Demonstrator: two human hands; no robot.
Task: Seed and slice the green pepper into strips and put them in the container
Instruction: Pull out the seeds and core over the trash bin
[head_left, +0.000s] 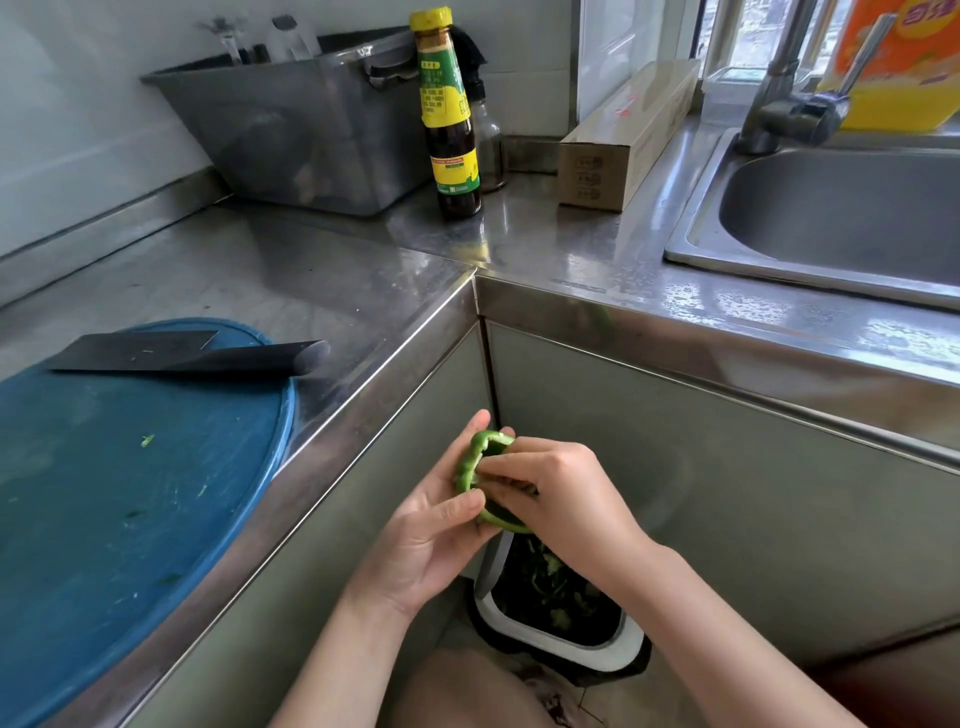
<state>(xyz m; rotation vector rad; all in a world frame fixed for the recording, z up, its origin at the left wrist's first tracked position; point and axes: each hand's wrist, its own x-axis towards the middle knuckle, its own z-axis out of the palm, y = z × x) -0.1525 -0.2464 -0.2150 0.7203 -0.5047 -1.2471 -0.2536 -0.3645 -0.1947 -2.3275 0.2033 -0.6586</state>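
Note:
A cut green pepper piece (475, 462) is held below the counter's edge, above a waste bin (558, 608) on the floor. My left hand (431, 530) cups it from below and the left, thumb across its rim. My right hand (556, 493) has its fingers curled into the pepper's hollow from the right. The inside of the pepper is hidden by those fingers. A dark cleaver (192, 353) lies flat at the far edge of the round blue cutting board (119, 488) on the steel counter at the left. Small green scraps dot the board.
A grey metal tub (291, 130) stands at the back of the counter, with a sauce bottle (449, 114) and a spray bottle (488, 140) beside it. A long cardboard box (623, 140) lies left of the sink (841, 218) and tap (789, 104). The bin holds green trimmings.

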